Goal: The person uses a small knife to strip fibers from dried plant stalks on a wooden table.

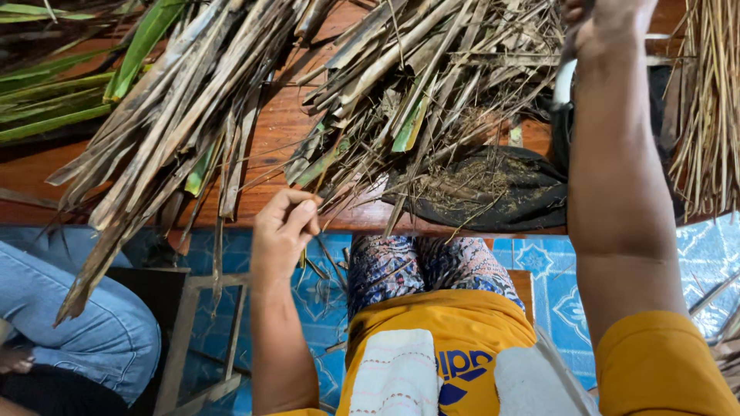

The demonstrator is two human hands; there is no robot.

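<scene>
Over at the near edge of the wooden table (pixel 277 131), the person's left hand (pixel 284 225) has its fingertips pinched together on a thin dry leaf strip (pixel 351 191) that trails out of the big pile of dried leaves (pixel 401 85). So that grip is closed, on something really skinny. The strip sits right at the table edge, just above the person's patterned lap.

Right hand (pixel 605 27) is stretched way out across the table to the far side and mostly cut off by the top of the frame. A pale curved thing (pixel 565 81) pokes out below it, maybe a handle or a blade, honestly can't make it out. I also can't tell if that hand is closed on it or just resting there.

Other stuff: a second heap of long dried leaves (pixel 162 115) slants across the left side with some fresh green leaves (pixel 54 100) behind it, a dark cloth (pixel 493 185) covered in bits lies under the middle pile, thin pale stalks (pixel 709 100) hang at the right, and someone in jeans (pixel 85 308) sits to the left.

What could go wrong, my guess: that strip looks brittle, so a sharp tug could snap it or drag a tangle of the pile off the edge. If the pale thing is a blade, reaching blind across the clutter looks risky for the fingers.
</scene>
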